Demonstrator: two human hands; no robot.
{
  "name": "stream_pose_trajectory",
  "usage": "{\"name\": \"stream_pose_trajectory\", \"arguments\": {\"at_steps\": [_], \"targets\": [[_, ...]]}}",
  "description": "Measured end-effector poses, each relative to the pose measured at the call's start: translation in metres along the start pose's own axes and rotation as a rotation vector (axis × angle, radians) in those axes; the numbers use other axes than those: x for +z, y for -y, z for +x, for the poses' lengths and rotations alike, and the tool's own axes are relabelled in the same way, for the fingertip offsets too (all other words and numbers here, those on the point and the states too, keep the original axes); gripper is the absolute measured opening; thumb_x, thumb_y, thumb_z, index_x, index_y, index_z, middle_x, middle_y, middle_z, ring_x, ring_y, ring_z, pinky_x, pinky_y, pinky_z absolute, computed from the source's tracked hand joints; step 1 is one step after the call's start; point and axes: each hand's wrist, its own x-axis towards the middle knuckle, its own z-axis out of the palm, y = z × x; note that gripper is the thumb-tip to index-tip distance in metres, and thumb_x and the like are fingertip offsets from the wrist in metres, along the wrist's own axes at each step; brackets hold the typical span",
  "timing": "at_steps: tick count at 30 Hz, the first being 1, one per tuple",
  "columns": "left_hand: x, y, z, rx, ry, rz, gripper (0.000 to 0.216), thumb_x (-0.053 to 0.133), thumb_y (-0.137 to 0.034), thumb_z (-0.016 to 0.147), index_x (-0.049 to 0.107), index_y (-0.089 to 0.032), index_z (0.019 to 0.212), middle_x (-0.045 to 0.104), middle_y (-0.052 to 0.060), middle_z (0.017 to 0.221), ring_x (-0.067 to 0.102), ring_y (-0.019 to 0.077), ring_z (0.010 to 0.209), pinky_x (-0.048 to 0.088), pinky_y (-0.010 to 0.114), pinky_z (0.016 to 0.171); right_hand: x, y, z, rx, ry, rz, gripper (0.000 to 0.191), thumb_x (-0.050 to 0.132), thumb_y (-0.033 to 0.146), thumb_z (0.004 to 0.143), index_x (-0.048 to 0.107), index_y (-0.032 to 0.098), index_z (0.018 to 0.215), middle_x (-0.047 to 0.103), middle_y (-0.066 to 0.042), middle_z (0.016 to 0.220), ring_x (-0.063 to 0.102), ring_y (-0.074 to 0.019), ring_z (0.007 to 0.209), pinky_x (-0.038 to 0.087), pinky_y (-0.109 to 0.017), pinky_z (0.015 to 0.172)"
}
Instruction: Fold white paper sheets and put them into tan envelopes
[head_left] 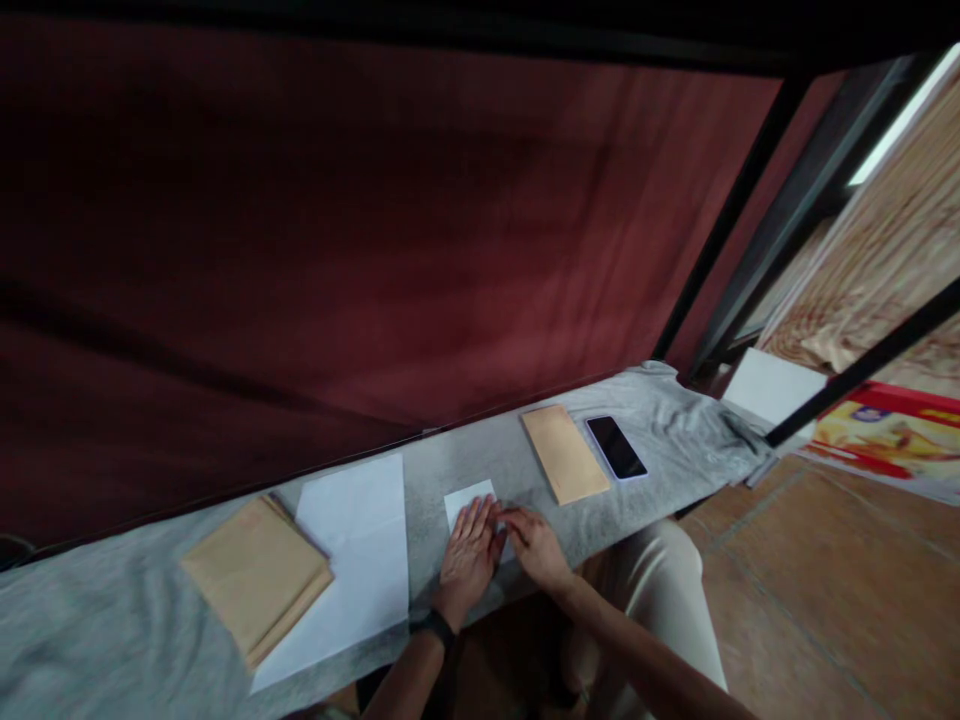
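Note:
A small white piece of paper [466, 496], apparently folded, lies on the grey cloth. My left hand [471, 552] rests flat across it with the fingers stretched out, and a dark band circles that wrist. At the paper's right edge, the fingers of my right hand [534, 548] are bent and pressed together on it, close to the left fingertips. Both hands cover much of the paper. To the left lies a large white sheet [364, 560], partly under a stack of brown envelopes [255, 565]. A single brown envelope [566, 455] lies to the right of my hands.
A phone [616, 447] with a dark screen lies right of the single envelope. The grey cloth [120, 610] covers a long narrow surface against a dark red curtain [390, 230]. Dark posts [731, 220] and a white box [772, 388] stand at the right, above a tiled floor [810, 570].

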Motion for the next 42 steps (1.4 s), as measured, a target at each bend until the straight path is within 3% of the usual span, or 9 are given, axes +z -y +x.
{"name": "stream_pose_trajectory", "arguments": {"at_steps": [5, 10, 16, 21, 32, 37, 42], "targets": [[-0.008, -0.01, -0.017, 0.05, 0.044, -0.053, 0.048, 0.045, -0.026, 0.099, 0.046, -0.022, 0.147, 0.051, 0.01, 0.15, 0.042, 0.0254, 0.143, 0.03, 0.054, 0.12, 0.015, 0.007, 0.039, -0.151, 0.184, -0.129, 0.038, 0.042, 0.021, 0.101, 0.063, 0.019, 0.132, 0.062, -0.007, 0.139, 0.052, -0.0175, 0.133, 0.038, -0.035, 0.116], [-0.023, -0.024, -0.034, 0.023, 0.082, -0.098, 0.045, 0.046, -0.033, 0.1, 0.05, -0.02, 0.143, 0.058, 0.009, 0.143, 0.051, 0.0251, 0.135, 0.034, 0.052, 0.118, 0.036, 0.005, 0.053, -0.265, 0.286, -0.346, 0.04, 0.046, 0.028, 0.102, 0.056, 0.022, 0.14, 0.049, -0.006, 0.152, 0.043, -0.0196, 0.142, 0.031, -0.041, 0.12], [-0.03, -0.03, -0.046, -0.004, 0.132, -0.096, 0.042, 0.046, -0.037, 0.1, 0.055, -0.021, 0.138, 0.061, 0.008, 0.14, 0.053, 0.0255, 0.132, 0.038, 0.049, 0.115, 0.051, 0.009, 0.061, -0.313, 0.285, -0.414, 0.043, 0.046, 0.033, 0.103, 0.05, 0.024, 0.145, 0.041, -0.005, 0.157, 0.038, -0.0247, 0.144, 0.029, -0.049, 0.12], [-0.028, -0.032, -0.053, 0.009, 0.147, -0.045, 0.045, 0.05, -0.036, 0.098, 0.053, -0.021, 0.141, 0.058, 0.009, 0.143, 0.053, 0.0263, 0.134, 0.04, 0.049, 0.114, 0.054, 0.013, 0.061, -0.33, 0.253, -0.428, 0.044, 0.047, 0.034, 0.103, 0.049, 0.024, 0.146, 0.041, -0.006, 0.157, 0.04, -0.0236, 0.143, 0.029, -0.048, 0.119], [-0.02, -0.036, -0.069, -0.011, 0.051, -0.037, 0.053, 0.05, -0.035, 0.097, 0.046, -0.018, 0.147, 0.049, 0.013, 0.151, 0.046, 0.0272, 0.14, 0.043, 0.047, 0.114, 0.034, -0.005, 0.015, -0.208, 0.049, -0.483, 0.047, 0.044, 0.03, 0.102, 0.046, 0.018, 0.148, 0.042, -0.011, 0.156, 0.042, -0.0245, 0.142, 0.033, -0.047, 0.118], [-0.015, -0.039, -0.076, -0.283, -0.029, -0.332, 0.051, 0.041, -0.031, 0.099, 0.044, -0.02, 0.148, 0.042, 0.009, 0.157, 0.039, 0.024, 0.145, 0.036, 0.047, 0.119, 0.028, -0.01, 0.001, -0.208, 0.035, -0.528, 0.053, 0.045, 0.031, 0.102, 0.039, 0.015, 0.152, 0.039, -0.011, 0.157, 0.039, -0.0247, 0.144, 0.028, -0.046, 0.12], [-0.018, -0.029, -0.06, -0.867, -0.201, -0.836, 0.047, 0.054, -0.034, 0.091, 0.058, -0.021, 0.135, 0.05, 0.009, 0.151, 0.044, 0.0263, 0.141, 0.038, 0.042, 0.117, 0.027, -0.007, -0.002, -0.187, 0.017, -0.533, 0.054, 0.044, 0.035, 0.103, 0.037, 0.015, 0.153, 0.041, -0.011, 0.156, 0.039, -0.0231, 0.144, 0.025, -0.045, 0.122]]}}
